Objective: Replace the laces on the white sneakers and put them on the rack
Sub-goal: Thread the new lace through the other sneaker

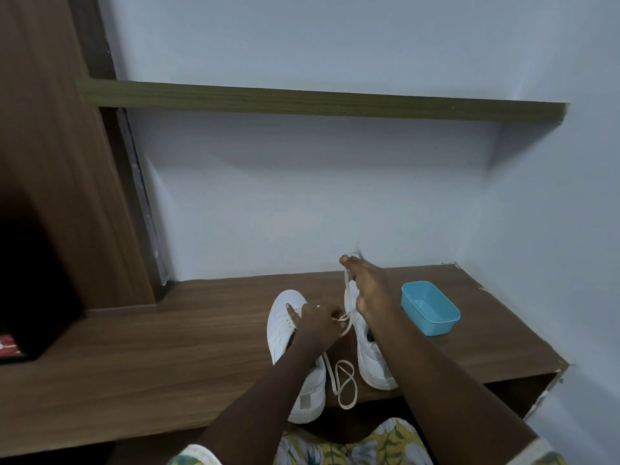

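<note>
Both white sneakers stand side by side on the brown worktop (141,357), long axes running away from me, toes toward the wall. My left hand (318,325) rests on the left sneaker (285,317), fingers pinched on the lace (345,384). My right hand (367,286), over the right sneaker (372,360), pulls the lace's other end upward, fingers closed on it. A blue tub (431,308) sits just right.

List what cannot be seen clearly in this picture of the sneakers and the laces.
- Head view: eyelets of the left sneaker, hidden by the left hand.
- Tongue and most of the right sneaker, hidden by the right hand and forearm.
- Where the lace is threaded, too small to tell.
- Inside of the blue container, only partly visible.
- Red object, cut by the left edge.
</note>
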Demonstrator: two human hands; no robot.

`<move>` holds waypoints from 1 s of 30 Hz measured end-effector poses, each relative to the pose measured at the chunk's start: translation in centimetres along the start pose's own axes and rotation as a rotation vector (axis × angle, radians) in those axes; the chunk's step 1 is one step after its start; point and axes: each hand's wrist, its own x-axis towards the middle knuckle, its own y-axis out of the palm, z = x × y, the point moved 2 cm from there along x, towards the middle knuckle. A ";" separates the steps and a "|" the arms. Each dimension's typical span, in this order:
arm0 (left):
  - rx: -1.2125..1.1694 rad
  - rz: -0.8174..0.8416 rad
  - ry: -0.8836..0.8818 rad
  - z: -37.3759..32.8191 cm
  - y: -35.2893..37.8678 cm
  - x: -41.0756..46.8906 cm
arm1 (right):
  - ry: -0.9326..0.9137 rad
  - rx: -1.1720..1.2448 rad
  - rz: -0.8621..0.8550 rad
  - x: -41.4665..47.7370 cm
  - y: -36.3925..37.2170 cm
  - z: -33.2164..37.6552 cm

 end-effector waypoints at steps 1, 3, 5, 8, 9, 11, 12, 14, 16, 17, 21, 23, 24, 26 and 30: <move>-0.204 -0.029 -0.003 -0.5 -0.3 0.3 | 0.027 -0.016 0.011 0.0 0.1 -0.5; -0.529 -0.092 0.002 -1.7 -1.2 0.6 | 0.077 -0.019 0.063 -0.1 0.2 -1.6; -0.625 -0.144 -0.010 -2.2 -1.8 0.8 | 0.079 -0.040 0.074 0.3 0.0 -2.4; -0.666 -0.221 -0.109 -1.5 -1.4 1.4 | 0.075 -0.067 0.080 1.0 -0.1 -3.3; -0.678 -0.261 -0.141 -1.0 -1.1 1.5 | 0.085 -0.076 0.086 1.3 -0.2 -3.5; -0.643 -0.319 -0.145 -0.2 -0.9 1.6 | 0.115 -0.084 0.088 1.3 -0.3 -3.5; -0.632 -0.324 -0.121 -0.1 -0.9 1.5 | 0.117 -0.099 0.087 0.9 -0.2 -3.3; -0.613 -0.317 -0.103 0.1 -0.8 1.5 | 0.107 -0.118 0.064 0.4 -0.1 -2.9; -0.581 -0.310 -0.144 0.2 -0.8 1.7 | 0.098 -0.126 0.056 -0.1 0.0 -2.8; -0.573 -0.300 -0.161 0.2 -0.7 1.8 | 0.102 -0.125 0.059 -0.1 0.1 -2.9; -0.444 -0.214 -0.233 -0.1 -0.7 1.8 | 0.101 -0.105 0.037 -0.2 0.0 -2.9; -0.315 -0.171 -0.203 -0.1 -0.6 1.5 | 0.122 -0.099 0.061 -0.3 0.1 -2.5; -0.259 -0.160 -0.169 0.0 -0.5 1.2 | 0.119 -0.101 0.087 -0.2 0.2 -2.1; -0.161 -0.133 -0.129 0.3 -0.1 0.7 | 0.052 -0.112 0.105 0.1 0.4 -1.3; 0.005 -0.059 -0.124 1.1 0.7 -0.1 | -0.109 -0.082 0.029 0.8 -0.1 0.0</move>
